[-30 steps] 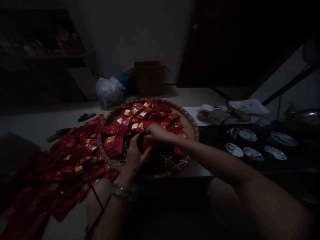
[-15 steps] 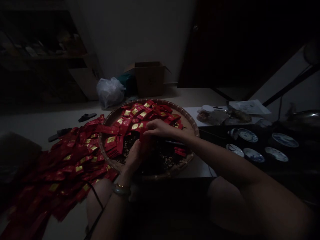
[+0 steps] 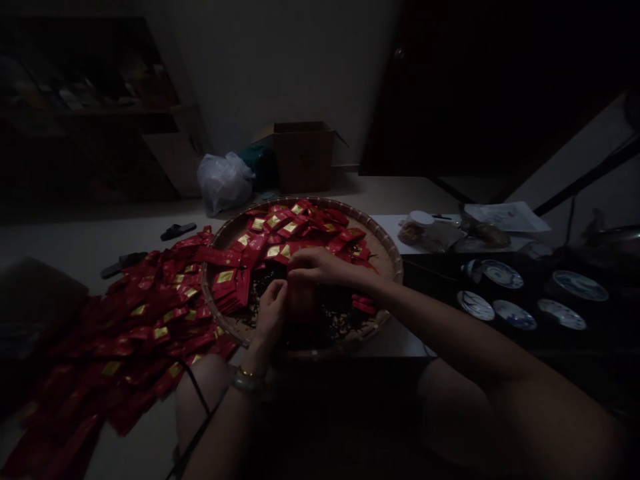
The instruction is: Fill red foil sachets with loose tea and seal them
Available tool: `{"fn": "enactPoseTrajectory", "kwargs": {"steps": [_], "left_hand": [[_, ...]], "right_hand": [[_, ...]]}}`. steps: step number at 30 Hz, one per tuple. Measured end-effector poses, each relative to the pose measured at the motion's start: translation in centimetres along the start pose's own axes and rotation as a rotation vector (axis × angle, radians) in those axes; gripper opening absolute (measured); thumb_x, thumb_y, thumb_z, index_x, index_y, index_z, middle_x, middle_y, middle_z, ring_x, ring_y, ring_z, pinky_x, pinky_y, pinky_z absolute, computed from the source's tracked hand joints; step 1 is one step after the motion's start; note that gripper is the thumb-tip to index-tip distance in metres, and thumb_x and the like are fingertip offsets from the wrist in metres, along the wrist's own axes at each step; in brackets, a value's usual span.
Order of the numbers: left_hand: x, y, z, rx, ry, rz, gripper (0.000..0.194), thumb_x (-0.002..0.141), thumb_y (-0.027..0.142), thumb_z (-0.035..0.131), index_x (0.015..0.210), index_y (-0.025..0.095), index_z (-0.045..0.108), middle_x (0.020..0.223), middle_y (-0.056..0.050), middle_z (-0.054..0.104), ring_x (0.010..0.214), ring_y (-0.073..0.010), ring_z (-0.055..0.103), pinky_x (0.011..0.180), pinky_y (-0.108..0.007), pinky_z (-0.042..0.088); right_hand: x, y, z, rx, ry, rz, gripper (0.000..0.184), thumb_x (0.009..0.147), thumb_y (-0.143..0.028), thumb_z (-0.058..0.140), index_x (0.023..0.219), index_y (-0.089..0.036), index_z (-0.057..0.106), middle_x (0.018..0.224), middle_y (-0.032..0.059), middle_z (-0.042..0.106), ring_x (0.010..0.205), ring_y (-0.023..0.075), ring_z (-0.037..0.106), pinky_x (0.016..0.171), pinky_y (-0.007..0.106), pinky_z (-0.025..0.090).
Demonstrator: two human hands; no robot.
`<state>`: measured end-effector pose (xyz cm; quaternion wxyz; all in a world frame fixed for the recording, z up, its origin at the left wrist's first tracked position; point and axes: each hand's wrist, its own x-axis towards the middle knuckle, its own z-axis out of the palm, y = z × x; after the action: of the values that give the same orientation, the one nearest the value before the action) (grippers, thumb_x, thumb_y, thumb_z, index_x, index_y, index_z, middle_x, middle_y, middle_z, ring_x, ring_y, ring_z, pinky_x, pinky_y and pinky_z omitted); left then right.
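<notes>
While the gold labels on the red packets [image 3: 150,313] are too small to read, the left hand [image 3: 273,312] and right hand [image 3: 317,267] together pinch one red packet [image 3: 301,300] over the dark loose leaves near the front rim of the woven tray [image 3: 387,237], saucers [image 3: 500,293] well apart.

- Pale floor [image 3: 90,243], dim, carrying most of what shows.
- Round woven tray [image 3: 387,243] low at the centre.
- Heap of red sachets [image 3: 145,320] spread on the floor left of the tray, touching its rim.
- Two dark slippers [image 3: 177,231] beyond the heap.
- White plastic bag [image 3: 223,181] and open cardboard box [image 3: 303,155] by the far wall.
- Dark desk [image 3: 525,347] on the right, bearing blue-and-white saucers [image 3: 475,305].
</notes>
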<state>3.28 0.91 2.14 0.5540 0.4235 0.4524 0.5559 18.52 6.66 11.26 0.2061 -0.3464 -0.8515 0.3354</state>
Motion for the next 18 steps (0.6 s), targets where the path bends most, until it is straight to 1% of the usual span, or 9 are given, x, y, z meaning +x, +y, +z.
{"fn": "enactPoseTrajectory", "kwargs": {"steps": [3,6,9,12,14,17,18], "left_hand": [[-0.2,-0.3,0.1,0.065,0.089,0.093,0.030,0.074,0.047,0.063,0.077,0.018,0.056,0.070,0.003,0.055,0.062,-0.0106,0.051,0.058,-0.020,0.041],[-0.5,-0.6,0.3,0.176,0.118,0.187,0.025,0.080,0.043,0.058,0.077,0.018,0.056,0.072,0.002,0.056,0.068,-0.0123,0.053,0.064,-0.022,0.043],[-0.6,-0.5,0.4,0.260,0.127,0.259,0.022,0.082,0.040,0.055,0.078,0.018,0.055,0.075,0.001,0.057,0.073,-0.0136,0.054,0.070,-0.024,0.044],[-0.2,-0.5,0.3,0.297,0.111,0.301,0.022,0.081,0.040,0.055,0.077,0.018,0.055,0.074,0.001,0.056,0.074,-0.0139,0.053,0.070,-0.024,0.043],[0.1,-0.6,0.2,0.304,0.110,0.310,0.023,0.082,0.040,0.054,0.077,0.018,0.054,0.073,0.002,0.054,0.072,-0.0134,0.051,0.069,-0.023,0.042],[0.4,-1.0,0.1,0.302,0.134,0.304,0.022,0.084,0.040,0.052,0.079,0.019,0.054,0.074,0.003,0.052,0.071,-0.0123,0.049,0.069,-0.022,0.041],[0.4,-1.1,0.1,0.302,0.142,0.302,0.022,0.084,0.040,0.051,0.080,0.019,0.053,0.074,0.003,0.051,0.071,-0.0119,0.049,0.069,-0.022,0.040]], "right_hand": [[-0.3,-0.1,0.0,0.000,-0.050,0.120,0.017,0.079,-0.029,0.063,0.077,-0.012,0.061,0.067,-0.0021,0.054,0.062,0.0102,0.046,0.056,0.021,0.032],[-0.4,-0.3,0.0,-0.034,-0.112,0.215,0.024,0.081,-0.031,0.061,0.067,-0.012,0.059,0.057,-0.0045,0.048,0.055,0.0083,0.040,0.052,0.022,0.027],[-0.4,-0.8,-0.2,-0.063,-0.150,0.235,0.024,0.084,-0.028,0.057,0.066,-0.011,0.060,0.056,-0.0046,0.048,0.053,0.0075,0.041,0.052,0.022,0.026],[-0.7,-1.2,-0.4,-0.078,-0.179,0.203,0.026,0.087,-0.026,0.053,0.067,-0.011,0.061,0.055,-0.0044,0.047,0.052,0.0075,0.041,0.052,0.022,0.027],[-1.0,-1.2,-0.5,-0.099,-0.142,0.163,0.027,0.088,-0.025,0.053,0.067,-0.010,0.062,0.056,-0.0034,0.049,0.054,0.0081,0.042,0.054,0.022,0.027],[-1.5,-1.2,-0.2,-0.164,0.032,0.072,0.021,0.086,-0.022,0.057,0.071,-0.011,0.065,0.067,0.0001,0.058,0.062,0.0094,0.047,0.059,0.022,0.028],[-1.6,-1.2,-0.1,-0.196,0.070,0.058,0.019,0.085,-0.023,0.059,0.071,-0.011,0.065,0.069,0.0011,0.060,0.064,0.0098,0.048,0.059,0.022,0.028]]}}
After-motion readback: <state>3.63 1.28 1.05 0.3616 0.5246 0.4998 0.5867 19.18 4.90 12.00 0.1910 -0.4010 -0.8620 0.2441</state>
